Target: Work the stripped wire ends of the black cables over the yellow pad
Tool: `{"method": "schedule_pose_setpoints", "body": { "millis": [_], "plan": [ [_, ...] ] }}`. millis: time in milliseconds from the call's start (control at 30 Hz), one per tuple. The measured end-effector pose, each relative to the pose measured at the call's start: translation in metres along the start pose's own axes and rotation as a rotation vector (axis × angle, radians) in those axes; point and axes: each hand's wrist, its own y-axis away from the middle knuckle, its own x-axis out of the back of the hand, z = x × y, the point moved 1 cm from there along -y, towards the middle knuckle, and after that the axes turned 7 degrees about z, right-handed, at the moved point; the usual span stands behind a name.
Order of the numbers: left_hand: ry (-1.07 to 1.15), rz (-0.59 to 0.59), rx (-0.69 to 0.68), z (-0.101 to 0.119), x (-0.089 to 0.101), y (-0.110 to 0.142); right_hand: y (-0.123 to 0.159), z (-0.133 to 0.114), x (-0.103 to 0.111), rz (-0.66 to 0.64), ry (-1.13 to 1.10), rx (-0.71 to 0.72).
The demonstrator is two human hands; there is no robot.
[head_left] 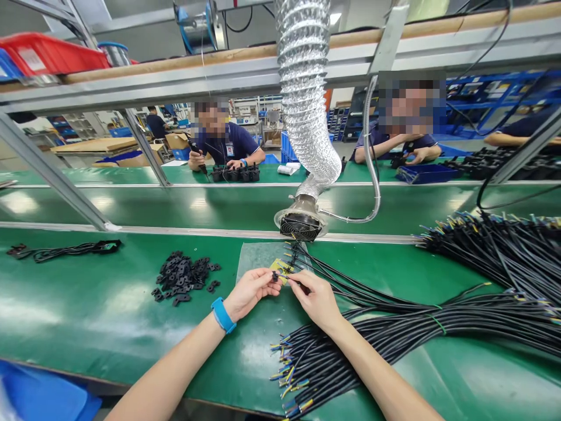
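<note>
My left hand, with a blue band at the wrist, pinches a small black plastic part. Close beside it, my right hand is closed on the end of a black cable. The part and the cable end almost meet; whether they touch I cannot tell. Beneath the fingertips lies a yellow plate on a clear sheet. More black cables run off to the right behind my right hand. To the left is a pile of small black plastic parts.
A bundle of cables with bared coloured wires lies under my right forearm, and another stack lies farther right. A fume extractor hangs ahead. A coiled cord rests at far left. Co-workers sit across the bench.
</note>
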Motion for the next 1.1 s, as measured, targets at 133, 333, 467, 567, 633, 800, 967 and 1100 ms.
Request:
{"method": "schedule_pose_setpoints", "body": {
  "millis": [133, 333, 467, 567, 633, 800, 967, 1100],
  "plan": [
    [-0.004, 0.006, -0.005, -0.001, -0.001, 0.0, 0.001, 0.0, -0.001, -0.021, 0.027, -0.001],
    [-0.245, 0.09, -0.191, 0.0, 0.003, -0.004, 0.002, 0.005, 0.0, -0.017, 0.144, -0.074],
    [-0.648, 0.2, -0.472, 0.008, 0.006, -0.01, 0.001, 0.012, -0.002, -0.106, 0.331, -0.118],
    [-0.869, 0.237, -0.652, 0.012, 0.005, -0.015, 0.0, 0.013, -0.005, -0.267, 0.47, -0.118],
    [-0.897, 0.246, -0.675, 0.012, 0.004, -0.017, 0.0, 0.012, -0.006, -0.313, 0.513, -0.089],
    [-0.816, 0.252, -0.608, 0.003, 0.004, -0.016, -0.001, 0.013, -0.012, -0.236, 0.499, 0.057],
    [-0.722, 0.268, -0.562, -0.001, 0.009, -0.014, -0.001, 0.017, -0.02, -0.342, 0.567, 0.116],
    [-0.639, 0.272, -0.507, 0.0, 0.01, -0.016, -0.001, 0.018, -0.019, -0.352, 0.558, 0.099]
  ]
}}
